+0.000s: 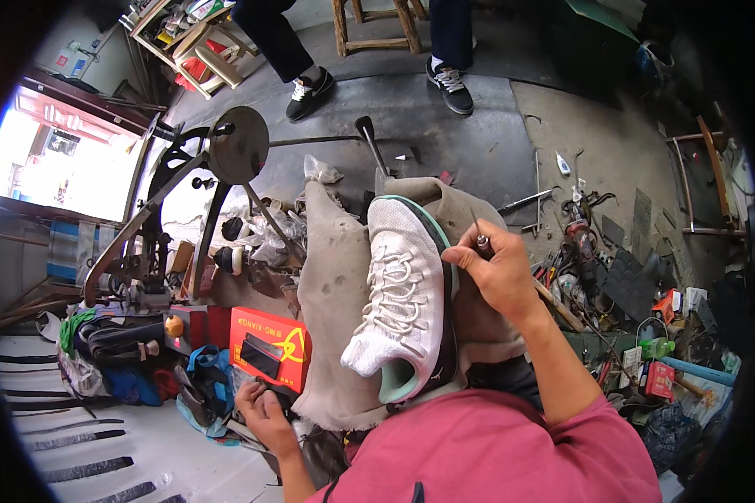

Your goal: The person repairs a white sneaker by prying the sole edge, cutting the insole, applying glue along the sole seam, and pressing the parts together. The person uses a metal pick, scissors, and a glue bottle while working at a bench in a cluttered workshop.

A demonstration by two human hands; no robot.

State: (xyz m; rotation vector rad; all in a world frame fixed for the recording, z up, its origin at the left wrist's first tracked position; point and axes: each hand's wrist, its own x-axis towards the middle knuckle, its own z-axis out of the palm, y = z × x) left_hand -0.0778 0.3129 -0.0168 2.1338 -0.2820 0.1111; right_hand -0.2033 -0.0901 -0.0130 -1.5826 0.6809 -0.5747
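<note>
Pink shirt (pixel 512 453) at the lower centre of the frame, just below a white lace-up shoe (pixel 403 285), toe toward the upper edge, on a grey cloth (pixel 331 285) at the centre. Right hand (pixel 505 264), right of centre, closed round a thin-shafted tool (pixel 483 245) at the shoe's right edge. Left hand (pixel 267 415), lower left, fingers part-curled near a red box (pixel 273 325) bearing a dark flat slab (pixel 260 356), any grip impossible to tell.
</note>
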